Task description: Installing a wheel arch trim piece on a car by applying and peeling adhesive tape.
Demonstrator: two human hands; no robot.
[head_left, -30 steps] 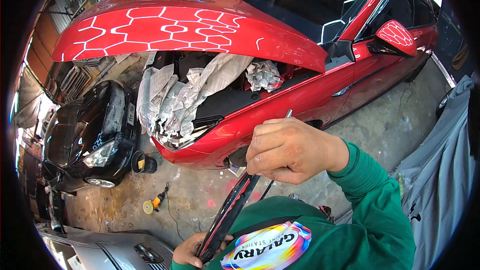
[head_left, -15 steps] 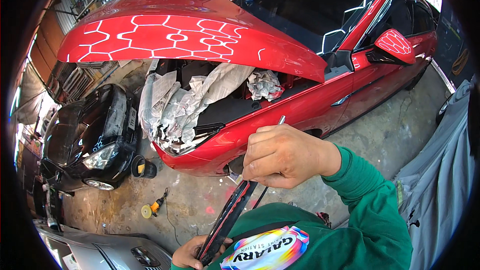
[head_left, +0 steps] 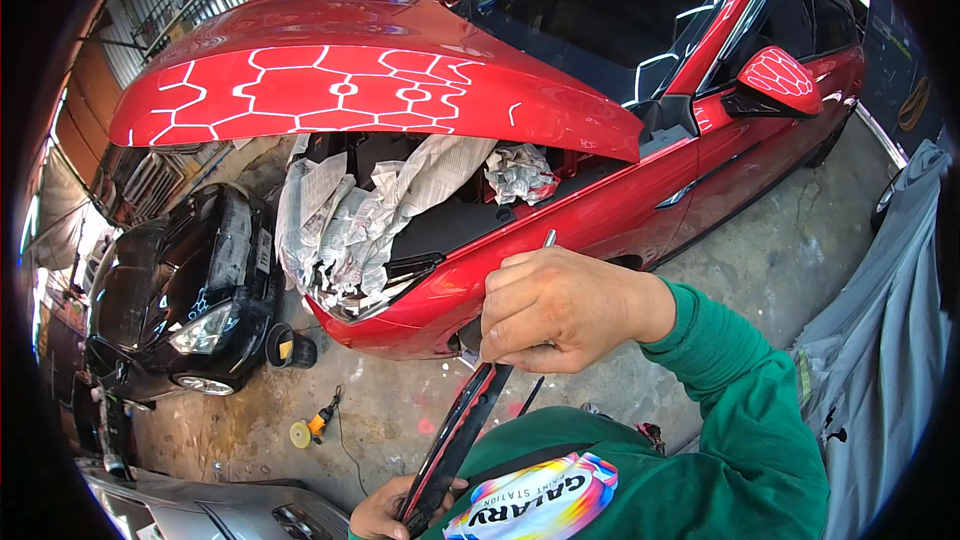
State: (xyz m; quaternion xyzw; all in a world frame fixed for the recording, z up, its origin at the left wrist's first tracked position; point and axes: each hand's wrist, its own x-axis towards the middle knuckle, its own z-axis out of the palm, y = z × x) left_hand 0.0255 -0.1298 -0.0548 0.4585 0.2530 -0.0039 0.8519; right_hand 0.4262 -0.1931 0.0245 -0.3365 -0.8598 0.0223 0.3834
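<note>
A long, narrow black car trim piece (head_left: 458,440) with a thin red line along it slants up across my front. My left hand (head_left: 383,508) is closed round its lower end, close to my body. At its upper end my right hand (head_left: 565,310) is closed in a pinch, fingertips touching or just over the trim. A slim rod with a silver end (head_left: 550,238) pokes out above the right fist; the grip hides its middle. Below that fist shows a thin dark stick-like piece (head_left: 531,396); I cannot tell if it is the same rod.
Ahead stands a red car (head_left: 570,230), bonnet raised, with crumpled newspaper (head_left: 400,205) in its front. A black car (head_left: 165,280), a bucket (head_left: 292,347) and a yellow polisher (head_left: 318,422) are left. A silver car (head_left: 220,500) is lower left; grey sheeting (head_left: 870,340) hangs right.
The view has shifted slightly, so the cars sit a little lower and further left. Both hands keep their holds; the right hand has barely moved along the trim's upper end.
</note>
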